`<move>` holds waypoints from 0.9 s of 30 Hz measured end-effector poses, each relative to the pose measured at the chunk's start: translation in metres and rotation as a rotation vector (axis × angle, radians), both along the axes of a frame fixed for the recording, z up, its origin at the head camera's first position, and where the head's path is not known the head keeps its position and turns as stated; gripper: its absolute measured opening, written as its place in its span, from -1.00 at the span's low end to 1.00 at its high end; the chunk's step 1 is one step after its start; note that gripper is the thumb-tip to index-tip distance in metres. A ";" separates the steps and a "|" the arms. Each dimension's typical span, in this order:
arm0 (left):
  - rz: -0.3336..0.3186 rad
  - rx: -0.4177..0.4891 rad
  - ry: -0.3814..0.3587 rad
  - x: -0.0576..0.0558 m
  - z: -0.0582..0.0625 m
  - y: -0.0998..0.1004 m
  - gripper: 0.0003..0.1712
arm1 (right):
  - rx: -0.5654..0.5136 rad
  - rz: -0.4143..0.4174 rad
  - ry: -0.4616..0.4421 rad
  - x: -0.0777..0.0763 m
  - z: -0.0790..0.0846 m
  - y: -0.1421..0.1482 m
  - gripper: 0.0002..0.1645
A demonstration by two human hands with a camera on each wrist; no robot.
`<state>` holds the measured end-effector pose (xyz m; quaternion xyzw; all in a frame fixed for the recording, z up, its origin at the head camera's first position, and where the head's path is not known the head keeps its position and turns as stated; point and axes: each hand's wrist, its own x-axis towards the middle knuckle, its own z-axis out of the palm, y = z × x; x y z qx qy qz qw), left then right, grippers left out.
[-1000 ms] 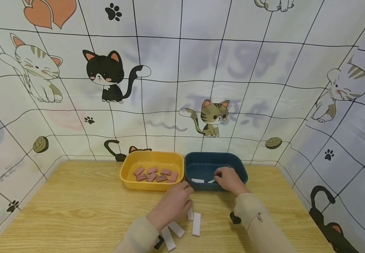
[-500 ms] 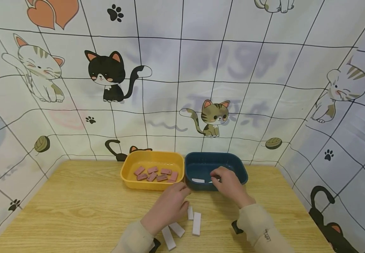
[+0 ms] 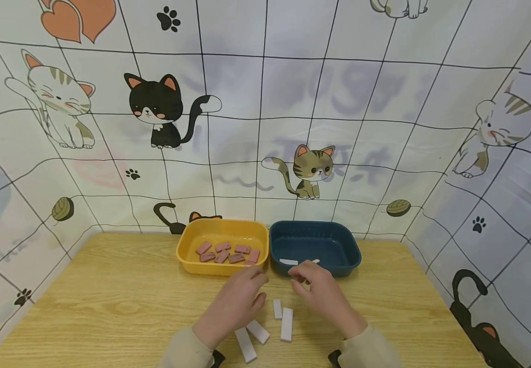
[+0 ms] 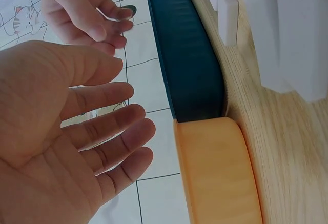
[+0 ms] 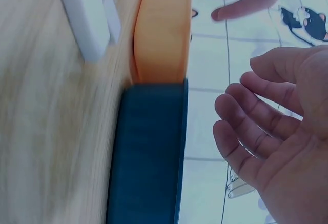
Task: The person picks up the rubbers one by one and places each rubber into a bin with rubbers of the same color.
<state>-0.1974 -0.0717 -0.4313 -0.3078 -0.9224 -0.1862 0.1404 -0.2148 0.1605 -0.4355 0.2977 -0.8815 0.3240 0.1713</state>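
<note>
White rectangular blocks (image 3: 286,325) lie flat on the wood-grain table (image 3: 123,301), four of them in view between the person's forearms: a shorter one just beside a longer one, both pointing toward the trays, and to their left two more set at a slant, close to the left wrist. Two further white pieces are inside the dark blue tray (image 3: 353,250), near its front wall; one lies lengthwise along that wall, while the other is partly hidden by the right hand (image 3: 322,296). That hand hangs in the air in front of the blue tray, its fingers loosely bent and spread, with nothing in its grasp; the right wrist view shows the palm bare and a gap between thumb and fingers. The left hand (image 3: 234,301) hovers in front of the yellow tray (image 3: 192,267), near its right end, palm bare too, fingers parted and gently curved around nothing. The two hands face each other, well apart from the blocks on the table. Inside the yellow tray, pink rectangular blocks (image 3: 221,257) lie scattered over the bottom. The trays stand side by side at the table's far edge, before a white gridded backdrop (image 3: 238,138) printed with cartoon cats. Beige sleeves (image 3: 184,350) cover both forearms.
</note>
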 end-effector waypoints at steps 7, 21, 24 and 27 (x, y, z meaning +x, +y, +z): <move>0.033 0.015 -0.018 0.003 -0.002 -0.008 -0.72 | -0.028 0.027 -0.003 0.019 -0.004 -0.013 -0.82; 0.059 0.037 -0.013 0.006 -0.005 -0.018 -0.77 | -0.025 0.068 -0.080 0.048 -0.010 -0.030 -0.74; 0.069 0.036 -0.037 0.006 -0.007 -0.020 -0.77 | -0.007 0.091 -0.158 0.053 -0.011 -0.032 -0.78; 0.079 0.035 -0.050 0.006 -0.009 -0.021 -0.76 | 0.022 0.124 -0.218 0.057 -0.011 -0.035 -0.81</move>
